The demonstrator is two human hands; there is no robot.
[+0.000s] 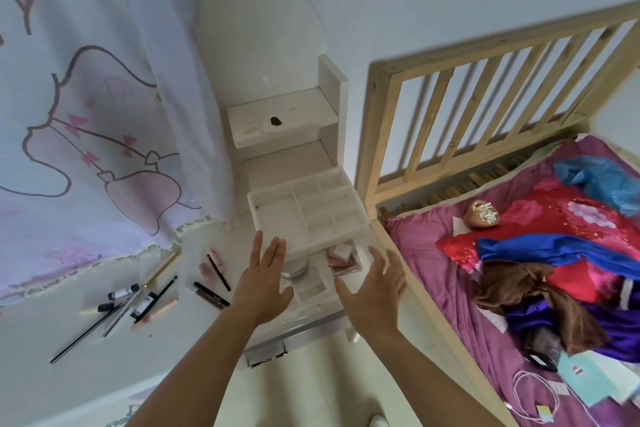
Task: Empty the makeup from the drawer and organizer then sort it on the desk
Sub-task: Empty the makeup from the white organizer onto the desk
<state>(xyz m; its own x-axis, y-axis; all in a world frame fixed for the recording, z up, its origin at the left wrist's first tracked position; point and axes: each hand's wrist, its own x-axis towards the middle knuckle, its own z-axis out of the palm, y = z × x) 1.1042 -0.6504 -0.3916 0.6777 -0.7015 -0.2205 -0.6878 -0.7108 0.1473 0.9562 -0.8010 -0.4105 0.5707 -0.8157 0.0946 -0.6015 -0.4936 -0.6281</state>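
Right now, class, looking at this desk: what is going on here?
A person holds both hands, left hand and right hand, open and holding nothing, just in front of a white compartment organizer whose sections look empty. Under it, pink compacts and a palette lie in the open drawer. Pencils and tubes lie loose on the desk.

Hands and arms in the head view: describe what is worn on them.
Nothing worn shows. The left hand and right hand are bare: no gloves, rings or bands. The left forearm and right forearm are bare too, with no sleeve, watch or bracelet in view.
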